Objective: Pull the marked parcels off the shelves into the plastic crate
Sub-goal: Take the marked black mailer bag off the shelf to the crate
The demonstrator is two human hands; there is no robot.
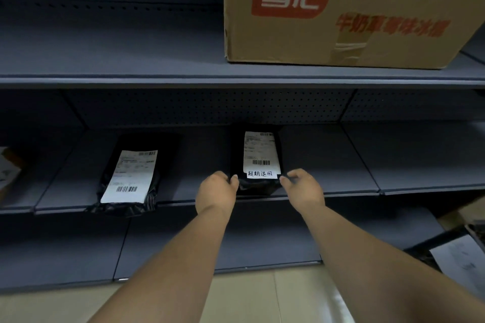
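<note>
The middle shelf (328, 165) carries two black poly-bag parcels lying flat. The marked parcel (237, 155) lies at the centre of the view, its white shipping label (259, 151) facing up and a handwritten strip (263, 174) fixed across the label's near end. The unmarked parcel (112, 165) lies at 9 o'clock from it, well apart, with a printed label only; its near end overhangs the shelf lip. The left hand (216, 189) grips the marked parcel's near left corner, thumb on top and fingers curled under the edge. The right hand (304, 186) pinches the near right corner, fingertips closed on the black film just beside the strip. Both forearms enter from 6 o'clock. The upper shelf (131, 60) holds one closed cardboard carton (341, 8) at 1 o'clock, printed with a red logo and black characters; its contents are not visible and its top and right side are cut off by the frame. A partly visible package (8, 168) sits at the 9 o'clock edge of the middle shelf, cropped. Papers or packages (462, 257) at 4 o'clock are blurred and cannot be identified. The small print on both labels is too fine to read.
</note>
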